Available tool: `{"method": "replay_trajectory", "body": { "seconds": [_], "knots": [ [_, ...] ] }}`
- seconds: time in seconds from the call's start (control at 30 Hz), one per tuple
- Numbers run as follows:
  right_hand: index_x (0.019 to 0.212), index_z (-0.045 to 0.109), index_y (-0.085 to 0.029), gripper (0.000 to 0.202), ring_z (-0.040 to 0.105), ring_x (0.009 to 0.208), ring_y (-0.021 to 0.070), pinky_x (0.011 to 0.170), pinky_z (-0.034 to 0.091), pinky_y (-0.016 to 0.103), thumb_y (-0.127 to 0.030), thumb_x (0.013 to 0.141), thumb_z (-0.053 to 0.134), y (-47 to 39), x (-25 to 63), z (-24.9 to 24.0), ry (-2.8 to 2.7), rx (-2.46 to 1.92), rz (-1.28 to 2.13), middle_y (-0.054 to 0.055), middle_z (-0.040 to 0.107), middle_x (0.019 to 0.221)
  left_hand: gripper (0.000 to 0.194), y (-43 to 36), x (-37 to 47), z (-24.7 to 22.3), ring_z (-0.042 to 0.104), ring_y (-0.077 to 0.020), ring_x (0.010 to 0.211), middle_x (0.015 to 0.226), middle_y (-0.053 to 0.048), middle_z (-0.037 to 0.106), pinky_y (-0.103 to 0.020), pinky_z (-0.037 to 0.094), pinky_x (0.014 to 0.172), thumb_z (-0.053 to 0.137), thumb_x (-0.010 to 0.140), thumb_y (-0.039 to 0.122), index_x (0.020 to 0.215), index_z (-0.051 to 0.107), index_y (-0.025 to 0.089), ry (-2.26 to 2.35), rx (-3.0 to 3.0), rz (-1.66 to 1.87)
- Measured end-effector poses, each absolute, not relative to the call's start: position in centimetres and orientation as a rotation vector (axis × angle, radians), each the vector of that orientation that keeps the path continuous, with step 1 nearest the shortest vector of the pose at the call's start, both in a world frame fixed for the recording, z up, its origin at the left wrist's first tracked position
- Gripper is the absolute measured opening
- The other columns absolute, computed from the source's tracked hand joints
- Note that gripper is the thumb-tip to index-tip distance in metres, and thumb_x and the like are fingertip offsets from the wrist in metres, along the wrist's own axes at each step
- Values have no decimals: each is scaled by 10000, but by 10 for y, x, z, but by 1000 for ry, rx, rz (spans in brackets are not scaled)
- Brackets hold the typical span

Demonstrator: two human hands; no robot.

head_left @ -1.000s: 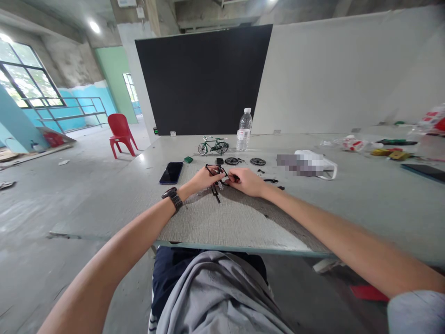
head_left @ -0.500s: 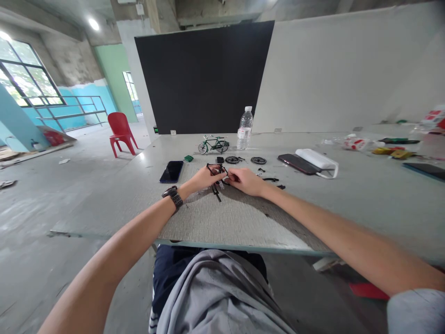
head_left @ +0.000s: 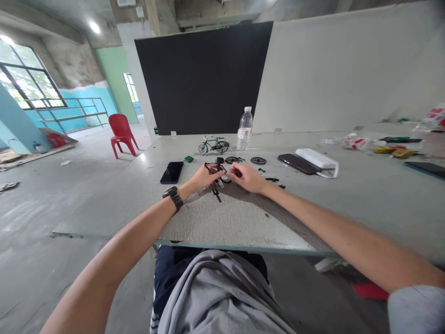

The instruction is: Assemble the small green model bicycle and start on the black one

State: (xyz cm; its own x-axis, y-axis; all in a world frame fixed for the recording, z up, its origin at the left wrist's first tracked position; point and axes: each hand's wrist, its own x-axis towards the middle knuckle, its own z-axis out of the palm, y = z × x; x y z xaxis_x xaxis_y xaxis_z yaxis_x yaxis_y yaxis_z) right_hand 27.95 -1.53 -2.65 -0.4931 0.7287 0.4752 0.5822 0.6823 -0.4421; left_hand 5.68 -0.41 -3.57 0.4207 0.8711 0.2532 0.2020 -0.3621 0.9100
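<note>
My left hand (head_left: 206, 176) is closed around a black miniature bicycle frame (head_left: 216, 191), with the thumb across it and thin bars sticking out below. My right hand (head_left: 248, 177) hovers just right of the frame, its fingers curled and its thumb pointing toward it. Whether anything small sits between those fingertips is too fine to see. Two loose black wheels lie beyond the hands: one wheel (head_left: 232, 160) behind the right fingers, another wheel (head_left: 258, 160) farther right. Small black parts (head_left: 271, 179) lie beside my right wrist.
A finished green model bicycle (head_left: 213, 145) stands at the back near a plastic bottle (head_left: 245, 129). A phone (head_left: 171, 172) lies left, close to a small green piece (head_left: 188, 159). Another phone (head_left: 299, 164) and a white power bank (head_left: 313, 158) with cable lie right.
My right hand has drawn slightly right, away from the frame, and its fingers have loosened a little. My left hand still grips the frame in nearly the same place.
</note>
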Motion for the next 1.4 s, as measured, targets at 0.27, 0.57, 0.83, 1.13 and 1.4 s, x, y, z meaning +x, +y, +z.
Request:
{"method": "replay_trajectory", "body": {
  "seconds": [0.27, 0.57, 0.83, 1.13, 1.4],
  "knots": [
    [845, 785, -255, 322, 645, 846, 270, 701, 453, 369, -570, 793, 822, -1, 333, 3, -2644, -1080, 435, 100, 731, 949, 157, -4, 59, -34, 598, -129, 723, 857, -49, 673, -251, 575, 606, 742, 917, 290, 935, 710, 138, 964, 1640, 1061],
    [899, 772, -242, 303, 661, 904, 287, 763, 476, 399, -542, 881, 735, 7, 327, -7, -2558, -1106, 410, 115, 739, 993, 213, -4, 58, -35, 575, -124, 711, 832, -29, 629, -250, 566, 615, 740, 910, 327, 859, 656, 139, 930, 1692, 1067],
    [908, 743, -211, 240, 649, 954, 282, 831, 468, 392, -442, 884, 686, -4, 320, -3, -2654, -1247, 398, 118, 722, 1014, 215, -5, 57, -36, 569, -105, 668, 820, -15, 618, -238, 540, 600, 723, 917, 334, 868, 654, 137, 915, 1715, 1053],
    [993, 604, -214, 230, 611, 794, 229, 741, 425, 362, -395, 1006, 463, -7, 318, 2, -2436, -1364, 262, 103, 702, 945, 190, -6, 57, -34, 617, -115, 617, 826, -46, 693, -250, 549, 574, 762, 902, 311, 908, 688, 136, 945, 1667, 1033],
    [1113, 638, -206, 323, 584, 740, 191, 729, 418, 352, -309, 1038, 341, -14, 315, 6, -2285, -1155, 158, 108, 704, 1020, 232, 1, 57, -42, 605, -102, 600, 763, -21, 673, -258, 549, 606, 833, 828, 259, 942, 679, 126, 870, 1634, 1086]
  ]
}}
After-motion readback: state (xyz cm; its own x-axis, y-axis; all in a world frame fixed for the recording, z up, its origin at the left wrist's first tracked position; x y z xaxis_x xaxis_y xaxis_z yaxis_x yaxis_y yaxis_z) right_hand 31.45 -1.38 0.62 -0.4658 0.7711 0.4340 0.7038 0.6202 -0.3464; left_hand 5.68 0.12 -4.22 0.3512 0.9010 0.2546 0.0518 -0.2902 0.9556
